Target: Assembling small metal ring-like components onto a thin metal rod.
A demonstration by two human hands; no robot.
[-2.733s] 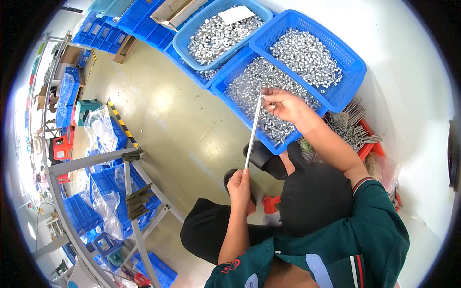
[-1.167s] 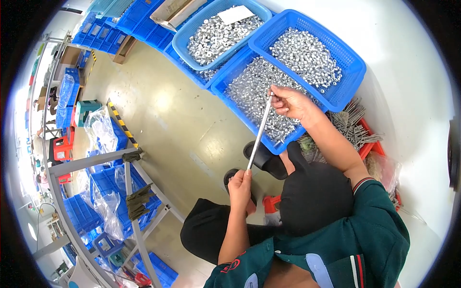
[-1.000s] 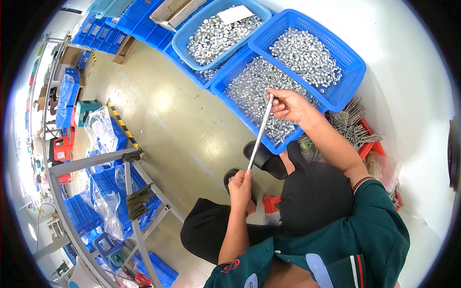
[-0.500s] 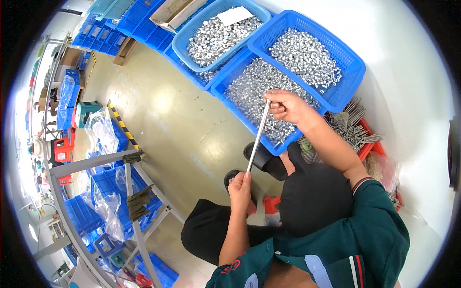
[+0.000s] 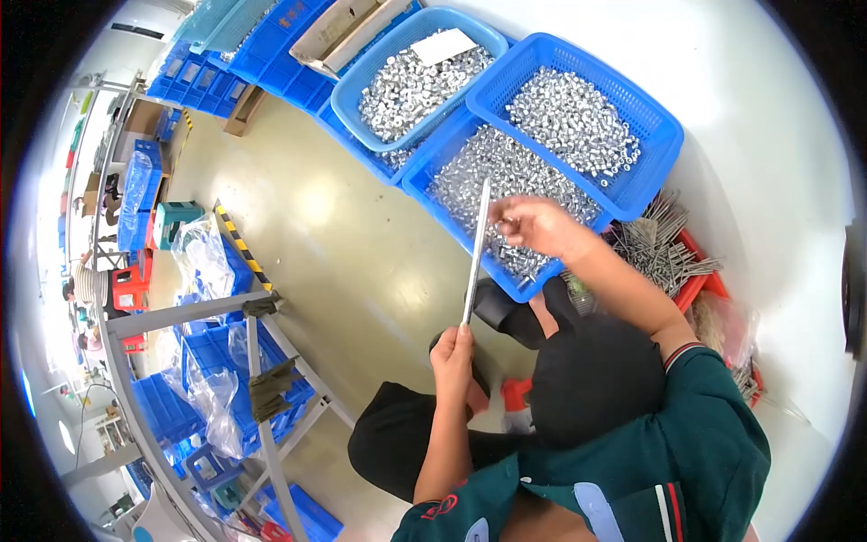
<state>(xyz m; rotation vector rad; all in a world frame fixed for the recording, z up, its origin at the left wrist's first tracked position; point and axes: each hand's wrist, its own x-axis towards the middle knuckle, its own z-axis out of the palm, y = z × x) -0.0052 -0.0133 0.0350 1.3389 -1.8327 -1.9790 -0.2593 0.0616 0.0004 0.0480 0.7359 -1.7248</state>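
My left hand [image 5: 452, 361] is closed round the lower end of a long thin metal rod [image 5: 476, 257], which slants upward and away from me. Beside the rod's upper end is my right hand [image 5: 539, 226], its fingers loosely curled and apart, slightly blurred, with nothing visible in them. Both the rod's tip and this hand are over a blue bin [image 5: 517, 291] full of small shiny metal nuts or sleeves. Overlapping that bin's far right side, a blue perforated basket [image 5: 664, 135] holds more small metal pieces.
A light-blue basket [image 5: 341, 113] of metal pieces with a white card [image 5: 443, 46] stands at the far left of the bins. Bundled metal rods [image 5: 664, 248] lie in a red crate [image 5: 694, 291] at right. A grey metal frame [image 5: 194, 313] stands at left near blue crates.
My right hand has come off the rod's upper end and its fingers have loosened. The rod has tilted more upright, still in my left hand. The view has shifted slightly.
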